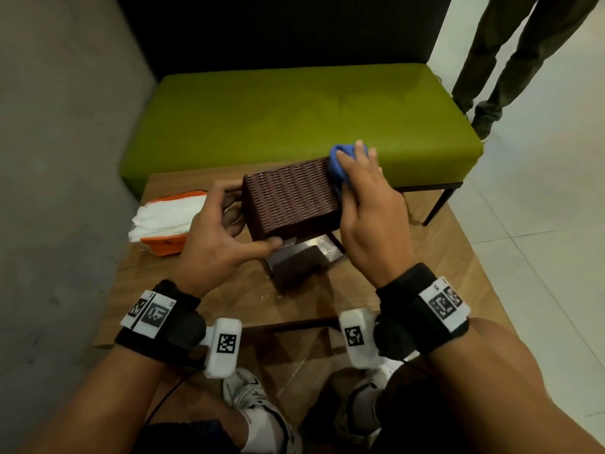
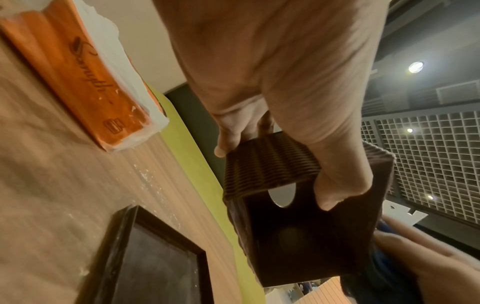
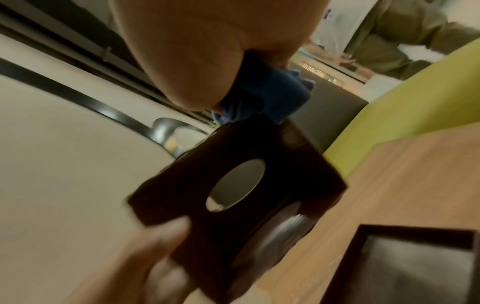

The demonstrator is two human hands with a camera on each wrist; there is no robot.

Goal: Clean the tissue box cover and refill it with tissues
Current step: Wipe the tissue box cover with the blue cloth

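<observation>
Wiping now: my left hand (image 1: pixel 216 234) grips the near end of the tissue box cover (image 1: pixel 291 199), lifted just above its base tray (image 1: pixel 302 262), while my right hand (image 1: pixel 366 204) presses the blue cloth (image 1: pixel 340 160) against its far end. Next I'd turn it for the unwiped faces; tissue pack (image 1: pixel 167 221) waits left of the cover.

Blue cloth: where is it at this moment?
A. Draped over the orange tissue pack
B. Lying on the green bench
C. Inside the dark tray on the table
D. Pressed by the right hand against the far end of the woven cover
D: the right hand grips the blue cloth against the far end of the woven cover, which the left hand holds.
</observation>
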